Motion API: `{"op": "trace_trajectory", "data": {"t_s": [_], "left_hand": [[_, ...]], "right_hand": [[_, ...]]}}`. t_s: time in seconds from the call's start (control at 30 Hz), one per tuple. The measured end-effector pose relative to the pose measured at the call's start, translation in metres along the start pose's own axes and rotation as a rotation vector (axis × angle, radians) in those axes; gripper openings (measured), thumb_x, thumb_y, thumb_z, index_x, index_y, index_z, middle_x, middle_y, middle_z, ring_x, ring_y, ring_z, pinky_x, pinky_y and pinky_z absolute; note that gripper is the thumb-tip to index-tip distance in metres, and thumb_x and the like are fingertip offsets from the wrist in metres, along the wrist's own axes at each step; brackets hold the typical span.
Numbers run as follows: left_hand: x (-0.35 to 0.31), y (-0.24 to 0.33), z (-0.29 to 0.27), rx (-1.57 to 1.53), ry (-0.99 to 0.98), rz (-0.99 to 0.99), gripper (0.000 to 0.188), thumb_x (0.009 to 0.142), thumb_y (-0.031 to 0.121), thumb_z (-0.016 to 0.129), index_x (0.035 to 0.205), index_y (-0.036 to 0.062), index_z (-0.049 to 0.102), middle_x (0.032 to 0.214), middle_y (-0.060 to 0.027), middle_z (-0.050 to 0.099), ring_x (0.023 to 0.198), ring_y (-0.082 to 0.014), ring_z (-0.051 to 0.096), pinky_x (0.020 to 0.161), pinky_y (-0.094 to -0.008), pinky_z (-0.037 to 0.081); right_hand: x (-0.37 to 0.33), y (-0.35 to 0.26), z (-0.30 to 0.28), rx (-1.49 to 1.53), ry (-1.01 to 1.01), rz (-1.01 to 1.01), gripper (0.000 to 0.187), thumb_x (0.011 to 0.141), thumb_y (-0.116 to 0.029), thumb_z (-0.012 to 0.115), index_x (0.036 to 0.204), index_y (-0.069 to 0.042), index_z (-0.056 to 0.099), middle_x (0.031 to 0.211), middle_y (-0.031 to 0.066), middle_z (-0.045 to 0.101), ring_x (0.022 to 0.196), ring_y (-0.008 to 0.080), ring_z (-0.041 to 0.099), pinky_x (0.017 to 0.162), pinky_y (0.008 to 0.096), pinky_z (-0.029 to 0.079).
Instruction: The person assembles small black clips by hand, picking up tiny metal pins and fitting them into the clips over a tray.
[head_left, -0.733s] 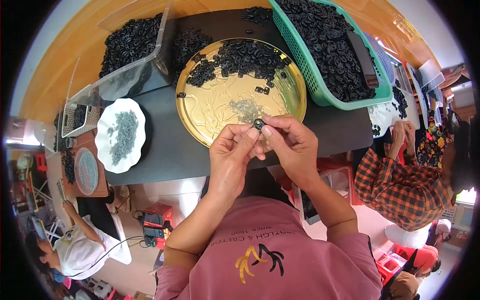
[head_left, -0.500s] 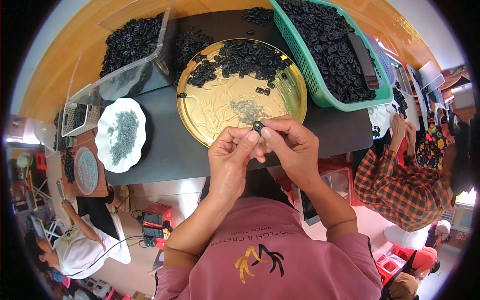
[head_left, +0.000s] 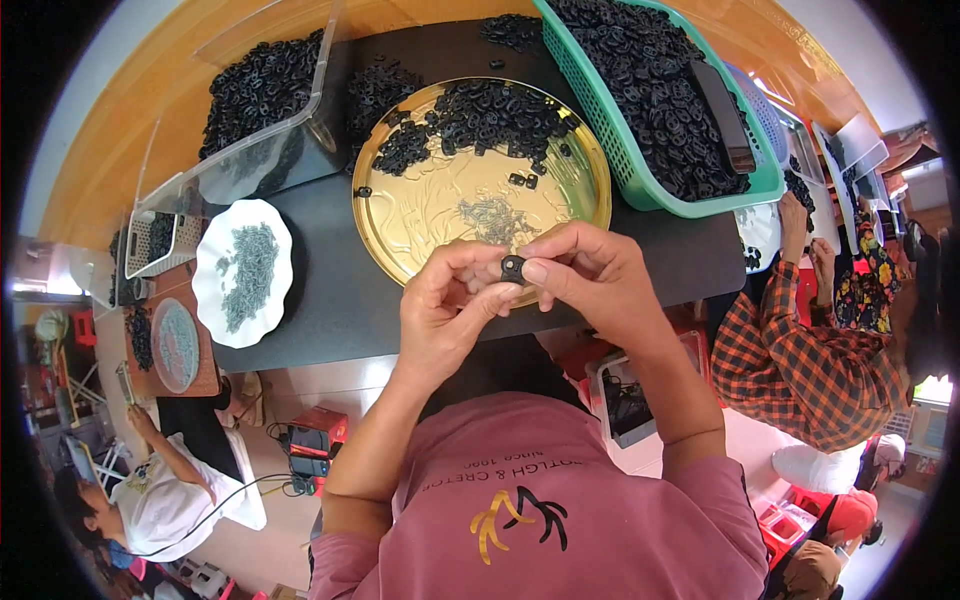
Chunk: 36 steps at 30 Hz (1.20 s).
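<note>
Between my fingertips, over the near edge of a round gold tray (head_left: 415, 210), is a small black plastic piece (head_left: 513, 268) with holes in it. My right hand (head_left: 592, 280) pinches it between thumb and fingers. From the other side, the curled fingers and thumb of my left hand (head_left: 445, 315) close on its edge. Small black pieces (head_left: 500, 115) heap along the tray's far side, a few lying apart from the heap. A loose pile of thin silvery pins (head_left: 490, 218) lies on the tray just beyond my hands.
Left of the tray, a white scalloped plate (head_left: 208, 275) bears more pins; a clear bin (head_left: 325, 95) of black pieces stands behind. A green basket (head_left: 640, 185), full of black pieces with a dark phone (head_left: 722, 115) on top, flanks the right. A co-worker in a checked shirt (head_left: 815, 350) sits right.
My left thumb has slid down off the black piece's front, and my left hand has shifted slightly left. The right-hand co-worker's hands have moved apart.
</note>
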<state>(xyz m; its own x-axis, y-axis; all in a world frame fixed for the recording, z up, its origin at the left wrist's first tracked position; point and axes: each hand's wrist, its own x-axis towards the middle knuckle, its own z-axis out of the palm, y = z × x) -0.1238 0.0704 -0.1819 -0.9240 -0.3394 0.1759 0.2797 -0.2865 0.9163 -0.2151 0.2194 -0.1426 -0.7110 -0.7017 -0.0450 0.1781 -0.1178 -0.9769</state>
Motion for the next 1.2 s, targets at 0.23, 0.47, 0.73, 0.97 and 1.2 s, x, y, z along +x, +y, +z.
{"op": "trace_trajectory", "data": {"t_s": [0.23, 0.47, 0.73, 0.97, 1.2], "left_hand": [[0.013, 0.007, -0.008, 0.394, -0.152, 0.264, 0.029, 0.073, 0.001, 0.075, 0.098, 0.0015, 0.061, 0.087, -0.0062, 0.059, 0.073, -0.0129, 0.055, 0.063, -0.0248, 0.045], [0.011, 0.001, -0.015, 0.429, -0.119, 0.278, 0.029, 0.072, 0.002, 0.076, 0.097, 0.0023, 0.061, 0.086, -0.0064, 0.058, 0.071, -0.0136, 0.054, 0.066, -0.0256, 0.044], [0.012, 0.008, -0.011, 0.579, -0.156, 0.347, 0.033, 0.071, 0.0, 0.075, 0.101, 0.0022, 0.06, 0.087, -0.0074, 0.059, 0.07, -0.0148, 0.054, 0.062, -0.0261, 0.046], [0.011, 0.009, -0.011, 0.656, -0.156, 0.392, 0.032, 0.071, 0.001, 0.076, 0.1, 0.0022, 0.062, 0.085, -0.0089, 0.061, 0.067, -0.0153, 0.056, 0.059, -0.0265, 0.047], [0.015, 0.007, -0.013, 0.623, -0.179, 0.437, 0.031, 0.071, 0.003, 0.077, 0.098, 0.0022, 0.062, 0.085, -0.0092, 0.063, 0.066, -0.0152, 0.056, 0.058, -0.0263, 0.046]], "right_hand": [[0.006, -0.007, -0.004, -0.039, -0.091, 0.105, 0.01, 0.086, -0.006, 0.066, 0.091, 0.001, 0.061, 0.083, 0.0076, 0.065, 0.066, 0.0098, 0.058, 0.059, 0.0228, 0.048], [0.009, -0.005, -0.003, -0.103, -0.038, 0.131, 0.02, 0.091, -0.019, 0.062, 0.089, 0.0, 0.061, 0.073, 0.0034, 0.062, 0.059, 0.0062, 0.053, 0.054, 0.0201, 0.044], [0.005, -0.008, 0.006, -0.201, -0.086, 0.129, 0.021, 0.093, -0.021, 0.06, 0.087, -0.001, 0.061, 0.073, -0.0032, 0.057, 0.067, 0.0019, 0.049, 0.058, 0.0189, 0.041], [0.001, 0.0, 0.007, -0.211, -0.072, 0.129, 0.021, 0.093, -0.02, 0.06, 0.084, -0.001, 0.059, 0.074, -0.0034, 0.057, 0.07, 0.0022, 0.05, 0.06, 0.0192, 0.041], [0.0, -0.001, 0.005, -0.081, -0.097, 0.235, 0.021, 0.093, -0.021, 0.06, 0.085, -0.002, 0.059, 0.071, -0.0028, 0.056, 0.066, 0.003, 0.049, 0.059, 0.0191, 0.04]]}}
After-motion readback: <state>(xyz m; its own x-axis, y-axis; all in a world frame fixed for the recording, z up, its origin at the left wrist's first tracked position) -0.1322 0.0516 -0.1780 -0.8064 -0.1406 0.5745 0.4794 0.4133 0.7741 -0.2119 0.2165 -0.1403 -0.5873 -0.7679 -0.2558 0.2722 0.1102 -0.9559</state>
